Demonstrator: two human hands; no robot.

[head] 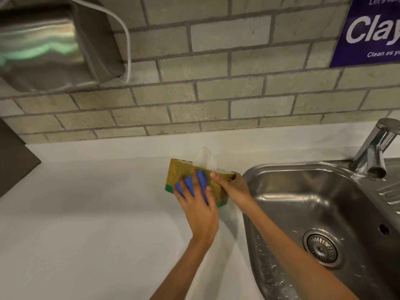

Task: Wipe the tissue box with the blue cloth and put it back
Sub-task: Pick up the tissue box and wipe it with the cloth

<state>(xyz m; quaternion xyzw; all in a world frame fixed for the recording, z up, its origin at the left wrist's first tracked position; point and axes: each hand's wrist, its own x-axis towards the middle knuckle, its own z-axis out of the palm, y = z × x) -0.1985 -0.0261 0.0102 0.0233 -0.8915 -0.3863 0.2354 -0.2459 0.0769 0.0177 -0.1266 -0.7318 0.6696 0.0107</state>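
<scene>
A yellow-brown tissue box (179,173) with a green bottom band and a white tissue sticking out of its top stands on the white counter (97,213), near the sink. My left hand (198,210) presses the blue cloth (202,180) flat against the box's front face, fingers spread over it. My right hand (234,187) grips the box's right end, thumb on the top edge. The cloth is mostly hidden under my fingers.
A steel sink (324,213) with a drain lies right of the box, a chrome tap (376,148) behind it. A tiled wall (216,94) runs along the back. A steel dispenser (49,46) hangs upper left; a purple sign (372,29) upper right.
</scene>
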